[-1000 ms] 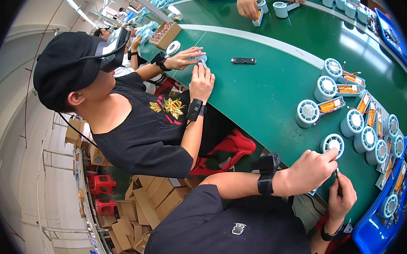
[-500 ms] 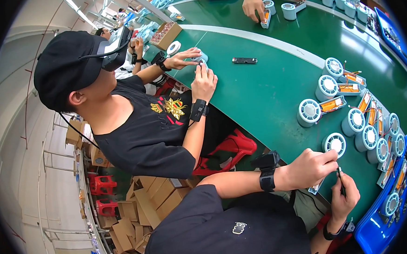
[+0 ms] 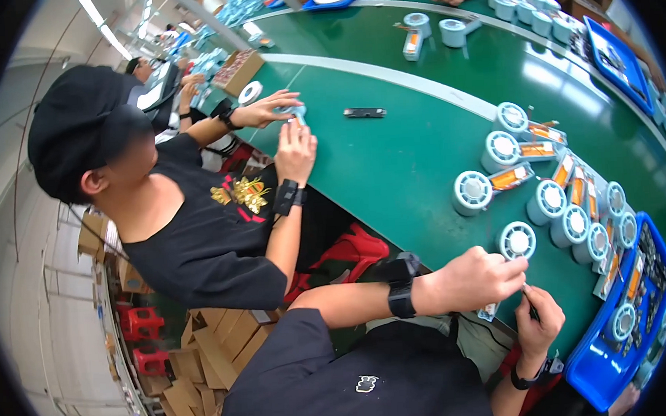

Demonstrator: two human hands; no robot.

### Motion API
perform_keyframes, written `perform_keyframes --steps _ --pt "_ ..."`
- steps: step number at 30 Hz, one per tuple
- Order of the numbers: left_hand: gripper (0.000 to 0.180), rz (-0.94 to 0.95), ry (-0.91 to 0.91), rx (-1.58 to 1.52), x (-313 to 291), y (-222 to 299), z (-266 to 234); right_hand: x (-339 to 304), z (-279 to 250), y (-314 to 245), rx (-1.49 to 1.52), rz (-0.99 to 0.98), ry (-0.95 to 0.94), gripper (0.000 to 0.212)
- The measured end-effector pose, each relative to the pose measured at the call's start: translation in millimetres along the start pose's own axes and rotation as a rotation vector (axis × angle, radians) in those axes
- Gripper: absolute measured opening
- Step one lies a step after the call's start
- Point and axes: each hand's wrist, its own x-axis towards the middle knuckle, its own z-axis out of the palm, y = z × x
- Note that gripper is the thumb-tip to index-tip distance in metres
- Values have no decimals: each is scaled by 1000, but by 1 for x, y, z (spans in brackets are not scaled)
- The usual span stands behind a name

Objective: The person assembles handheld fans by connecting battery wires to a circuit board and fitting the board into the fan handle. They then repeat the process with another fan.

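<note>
My left hand is closed, its fingertips pinched together over the green table's edge; what they hold is too small to make out. Just below it, my right hand grips a thin dark strip whose upper end meets the left fingertips. A light blue round fan head lies right behind my left hand, which hides part of it. Under my left wrist shows a pale part with some orange, mostly hidden.
Several fan heads with orange-filled open handles cover the table's right side. A blue tray holds dark parts and another fan. A co-worker beside me handles a light blue piece near a black strip. Cartons stand behind.
The whole view has shifted, so most things sit farther left. Across the table, a person's hand has left the small fan it was touching. My two hands keep nearly the same hold.
</note>
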Motion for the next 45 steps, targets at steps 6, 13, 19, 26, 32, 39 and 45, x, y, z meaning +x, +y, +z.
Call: perform_keyframes --steps 6,13,19,26,32,39,45 --pt "7 96 -23 105 8 -1 10 -5 -5 5 -25 64 1 18" --pt "9 94 80 29 7 -5 16 -5 -6 7 -36 86 -2 17" --pt "10 128 108 1 8 -11 22 -5 -6 7 -43 70 -2 17" --pt "10 125 86 -52 2 -7 23 -9 -7 7 -41 67 -22 18" --pt "10 160 121 -127 13 -2 19 -13 -15 -3 -57 95 17 16" --pt "25 -39 49 -196 24 -32 -14 29 -21 -22 34 430 -188 25" --pt "29 106 131 -242 34 -41 -6 37 -27 -33 -114 429 -392 20"
